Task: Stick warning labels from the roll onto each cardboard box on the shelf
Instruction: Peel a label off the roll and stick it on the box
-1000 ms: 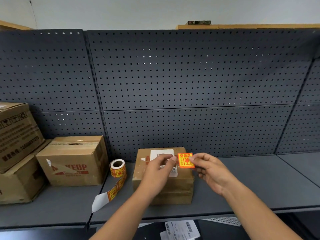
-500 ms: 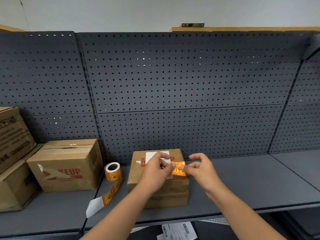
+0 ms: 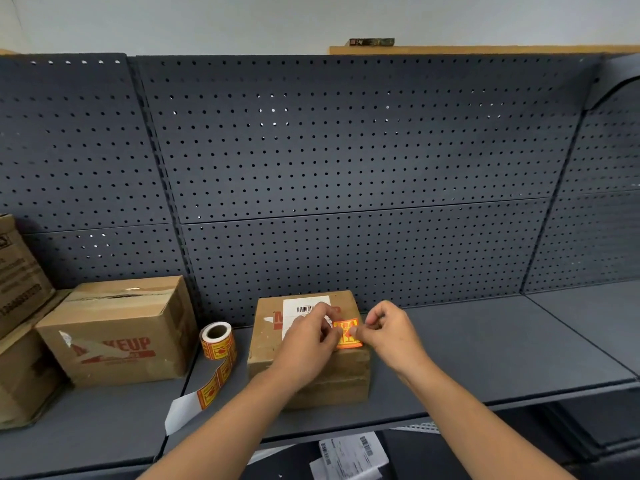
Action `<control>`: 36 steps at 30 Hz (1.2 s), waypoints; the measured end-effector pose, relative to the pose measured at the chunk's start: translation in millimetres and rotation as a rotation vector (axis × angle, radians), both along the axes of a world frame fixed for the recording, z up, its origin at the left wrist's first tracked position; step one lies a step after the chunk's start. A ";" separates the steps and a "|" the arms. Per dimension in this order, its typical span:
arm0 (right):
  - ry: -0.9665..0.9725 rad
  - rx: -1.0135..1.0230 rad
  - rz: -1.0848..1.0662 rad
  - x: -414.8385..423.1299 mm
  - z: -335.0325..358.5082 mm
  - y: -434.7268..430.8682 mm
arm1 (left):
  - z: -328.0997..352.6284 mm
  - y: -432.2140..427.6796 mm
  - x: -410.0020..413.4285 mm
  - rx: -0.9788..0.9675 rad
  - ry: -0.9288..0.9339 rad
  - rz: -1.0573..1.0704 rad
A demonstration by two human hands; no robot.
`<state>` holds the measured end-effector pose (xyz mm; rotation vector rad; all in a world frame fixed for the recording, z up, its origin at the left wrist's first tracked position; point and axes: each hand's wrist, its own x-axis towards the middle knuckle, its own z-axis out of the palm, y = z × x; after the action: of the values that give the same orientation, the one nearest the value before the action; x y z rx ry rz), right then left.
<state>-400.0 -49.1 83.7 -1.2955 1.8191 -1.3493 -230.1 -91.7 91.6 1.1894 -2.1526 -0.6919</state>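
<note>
A small cardboard box (image 3: 266, 344) with a white barcode slip stands at the middle of the shelf. An orange and yellow warning label (image 3: 347, 334) lies over the right part of its top. My left hand (image 3: 309, 344) pinches the label's left edge, and my right hand (image 3: 388, 332) pinches its right edge, both with curled fingers. Whether the label sticks flat to the box I cannot tell. The label roll (image 3: 217, 341) stands upright left of the box, a strip of labels trailing toward the shelf's front edge.
A larger box (image 3: 121, 334) with red print sits left of the roll, and stacked boxes (image 3: 17, 306) at the far left. A grey pegboard (image 3: 346, 168) backs the dark shelf (image 3: 485, 348). Printed papers (image 3: 349, 455) lie below the shelf.
Both hands have lowered the label from the air above the box down onto the right part of its top. The roll and other boxes have not moved.
</note>
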 end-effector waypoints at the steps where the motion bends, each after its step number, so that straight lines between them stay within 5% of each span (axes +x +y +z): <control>1: 0.006 0.001 -0.003 0.3 -0.2 -0.1 | -0.3 -0.3 -0.4 -0.025 -0.023 -0.009; 12: 0.048 0.005 -0.016 3.3 -4.3 -2.7 | -7.4 1.1 -4.5 -0.198 -0.187 -0.049; 36: 0.150 0.082 -0.023 14.7 0.0 -2.3 | -15.1 -6.8 -6.0 -0.164 -0.119 0.048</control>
<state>-385.3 -51.4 83.7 -1.3683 1.9742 -1.2040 -236.0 -98.5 76.5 1.2167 -2.2226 -0.4246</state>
